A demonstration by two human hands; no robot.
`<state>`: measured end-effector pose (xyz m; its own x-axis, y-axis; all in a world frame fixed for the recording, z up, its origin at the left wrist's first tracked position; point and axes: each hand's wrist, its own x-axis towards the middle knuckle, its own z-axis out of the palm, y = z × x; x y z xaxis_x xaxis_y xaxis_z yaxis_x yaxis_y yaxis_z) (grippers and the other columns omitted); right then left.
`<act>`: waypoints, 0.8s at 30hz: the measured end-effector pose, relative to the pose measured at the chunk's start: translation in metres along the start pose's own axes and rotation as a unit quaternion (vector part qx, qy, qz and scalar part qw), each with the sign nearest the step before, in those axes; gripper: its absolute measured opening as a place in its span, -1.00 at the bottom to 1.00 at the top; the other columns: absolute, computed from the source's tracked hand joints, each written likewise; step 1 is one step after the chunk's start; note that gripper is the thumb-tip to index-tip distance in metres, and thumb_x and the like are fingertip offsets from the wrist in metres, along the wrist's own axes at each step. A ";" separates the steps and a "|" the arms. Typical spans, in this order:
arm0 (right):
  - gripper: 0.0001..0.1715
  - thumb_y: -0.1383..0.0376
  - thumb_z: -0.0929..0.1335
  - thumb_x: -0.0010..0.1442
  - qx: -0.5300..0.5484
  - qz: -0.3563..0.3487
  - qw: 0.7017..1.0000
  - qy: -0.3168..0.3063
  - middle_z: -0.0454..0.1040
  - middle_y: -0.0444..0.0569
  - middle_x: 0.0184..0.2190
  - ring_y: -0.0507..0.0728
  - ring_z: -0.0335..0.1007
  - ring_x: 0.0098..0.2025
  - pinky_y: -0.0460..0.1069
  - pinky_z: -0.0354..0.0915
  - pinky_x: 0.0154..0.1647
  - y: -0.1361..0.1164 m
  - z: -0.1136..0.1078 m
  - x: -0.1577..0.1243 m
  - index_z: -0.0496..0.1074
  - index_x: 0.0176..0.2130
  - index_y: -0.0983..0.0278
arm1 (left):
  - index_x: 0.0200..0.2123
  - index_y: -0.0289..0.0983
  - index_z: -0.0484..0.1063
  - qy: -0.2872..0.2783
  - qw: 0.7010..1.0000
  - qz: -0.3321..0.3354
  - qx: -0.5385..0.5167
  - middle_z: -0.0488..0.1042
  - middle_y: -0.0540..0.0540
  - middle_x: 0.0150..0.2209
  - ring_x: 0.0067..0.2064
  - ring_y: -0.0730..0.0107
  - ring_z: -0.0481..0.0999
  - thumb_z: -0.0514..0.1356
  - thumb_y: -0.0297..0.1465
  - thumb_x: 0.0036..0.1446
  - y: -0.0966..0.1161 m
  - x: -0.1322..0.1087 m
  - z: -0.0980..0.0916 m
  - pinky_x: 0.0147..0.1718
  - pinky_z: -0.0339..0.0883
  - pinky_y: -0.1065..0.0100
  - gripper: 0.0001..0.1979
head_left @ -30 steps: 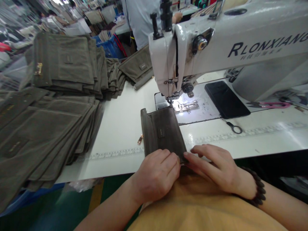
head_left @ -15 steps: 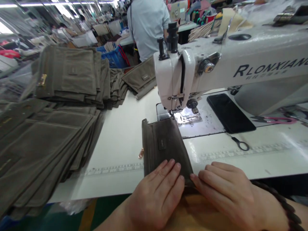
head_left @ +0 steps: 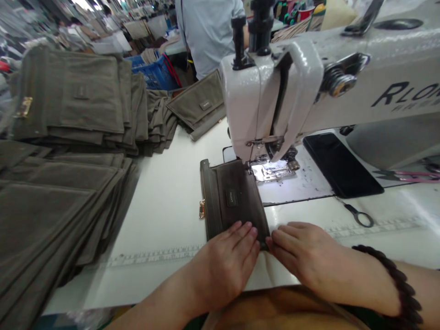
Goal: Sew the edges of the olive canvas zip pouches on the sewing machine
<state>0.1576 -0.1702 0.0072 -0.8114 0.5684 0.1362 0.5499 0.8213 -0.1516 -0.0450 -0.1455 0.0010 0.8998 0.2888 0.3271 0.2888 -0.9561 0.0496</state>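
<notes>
A dark olive fabric pouch [head_left: 232, 201] with a small label and a gold zipper pull lies flat on the white table, its far end under the sewing machine head [head_left: 264, 91]. My left hand [head_left: 227, 263] rests flat on the pouch's near end, fingers stretched out together. My right hand [head_left: 302, 256], with a dark bead bracelet on the wrist, lies flat beside it, fingertips touching the pouch's near right corner. The lit needle plate [head_left: 273, 172] sits just right of the pouch's far end.
Stacks of the same olive fabric pieces [head_left: 62, 183] fill the table's left side, more further back [head_left: 79, 96]. A black phone [head_left: 340, 165] lies right of the needle plate, thread snips [head_left: 357, 216] near it. A person in a pale shirt [head_left: 206, 27] stands behind.
The pouch has slid further away under the machine head, and both hands have followed it onto the table. The view has moved closer to the machine.
</notes>
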 end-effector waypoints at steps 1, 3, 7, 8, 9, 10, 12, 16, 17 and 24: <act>-0.85 0.45 0.22 0.08 -0.004 -0.004 1.000 -0.012 0.30 -0.01 -0.47 0.11 0.14 -0.46 0.01 0.08 -0.48 0.003 -0.001 0.003 0.36 -0.41 0.35 | -0.22 -0.46 0.41 -0.001 1.000 0.004 -0.002 0.47 -0.26 -0.15 -0.06 0.20 0.43 -0.06 -0.57 0.14 -0.003 0.001 0.000 -0.07 0.36 0.21 -0.74; -0.88 0.44 0.23 0.07 -0.011 -0.002 0.999 -0.030 0.31 -0.02 -0.47 0.10 0.15 -0.46 0.01 0.08 -0.48 0.009 -0.002 0.008 0.35 -0.43 0.34 | -0.22 -0.47 0.40 -0.003 1.000 0.005 -0.001 0.47 -0.26 -0.16 -0.06 0.20 0.43 -0.06 -0.57 0.15 -0.008 0.002 0.001 -0.06 0.36 0.20 -0.74; -0.87 0.45 0.23 0.07 -0.024 0.009 0.999 -0.028 0.30 -0.02 -0.50 0.09 0.15 -0.48 -0.01 0.06 -0.51 0.020 -0.001 0.014 0.34 -0.45 0.33 | -0.22 -0.46 0.40 0.002 1.000 0.003 0.001 0.48 -0.26 -0.16 -0.07 0.21 0.44 -0.04 -0.57 0.15 -0.019 0.005 0.006 -0.07 0.36 0.19 -0.76; -0.86 0.45 0.23 0.08 -0.027 0.010 0.999 -0.024 0.31 -0.02 -0.50 0.09 0.15 -0.48 -0.01 0.05 -0.51 0.022 -0.001 0.015 0.34 -0.45 0.32 | -0.23 -0.47 0.40 0.007 1.000 0.006 0.001 0.48 -0.26 -0.17 -0.08 0.21 0.44 -0.04 -0.57 0.15 -0.022 0.006 0.007 -0.08 0.37 0.19 -0.76; -0.85 0.44 0.22 0.09 -0.030 0.012 0.999 -0.019 0.30 -0.02 -0.50 0.08 0.15 -0.48 -0.01 0.05 -0.51 0.024 0.000 0.016 0.34 -0.45 0.32 | -0.23 -0.47 0.40 0.011 1.000 0.011 0.002 0.48 -0.26 -0.18 -0.08 0.21 0.45 -0.05 -0.57 0.15 -0.025 0.007 0.007 -0.10 0.38 0.19 -0.76; -0.84 0.44 0.21 0.10 -0.035 0.015 0.999 -0.013 0.30 -0.02 -0.50 0.08 0.14 -0.49 -0.01 0.04 -0.50 0.026 0.001 0.017 0.34 -0.45 0.32 | -0.24 -0.47 0.40 0.015 1.000 0.013 0.004 0.48 -0.27 -0.18 -0.09 0.21 0.45 -0.05 -0.57 0.15 -0.028 0.008 0.008 -0.10 0.38 0.19 -0.75; -0.79 0.43 0.19 0.14 -0.044 0.025 0.999 0.006 0.30 -0.02 -0.51 0.06 0.12 -0.50 -0.01 0.03 -0.50 0.031 0.002 0.018 0.34 -0.45 0.33 | -0.25 -0.48 0.41 0.022 1.000 0.013 0.011 0.49 -0.27 -0.19 -0.09 0.21 0.45 -0.06 -0.57 0.15 -0.034 0.011 0.008 -0.11 0.39 0.19 -0.75; -0.72 0.44 0.15 0.19 -0.053 0.032 0.996 0.060 0.26 -0.04 -0.54 0.05 0.08 -0.52 -0.01 0.01 -0.49 0.040 0.007 0.019 0.35 -0.46 0.34 | -0.27 -0.48 0.41 0.035 0.999 0.015 0.025 0.49 -0.26 -0.20 -0.11 0.23 0.46 -0.11 -0.58 0.17 -0.045 0.015 0.010 -0.11 0.39 0.21 -0.70; -0.72 0.44 0.15 0.19 -0.052 0.031 0.996 0.067 0.26 -0.05 -0.55 0.05 0.08 -0.52 -0.01 0.00 -0.49 0.042 0.009 0.019 0.35 -0.46 0.35 | -0.27 -0.47 0.41 0.035 0.999 0.016 0.029 0.50 -0.25 -0.20 -0.10 0.24 0.46 -0.12 -0.57 0.17 -0.047 0.016 0.010 -0.11 0.39 0.23 -0.70; -0.65 0.39 0.09 0.27 -0.046 0.061 0.995 0.060 0.22 -0.08 -0.53 0.03 0.07 -0.50 -0.02 -0.02 -0.48 0.058 0.022 0.020 0.35 -0.41 0.35 | -0.24 -0.45 0.41 0.030 0.998 0.014 0.061 0.50 -0.20 -0.19 -0.11 0.29 0.46 -0.10 -0.56 0.18 -0.066 0.021 0.017 -0.10 0.37 0.28 -0.71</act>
<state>0.1687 -0.1117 -0.0207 -0.7111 0.6610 0.2395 0.6630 0.7439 -0.0845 -0.0393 -0.0756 -0.0117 0.8879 0.2557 0.3825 0.3056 -0.9492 -0.0747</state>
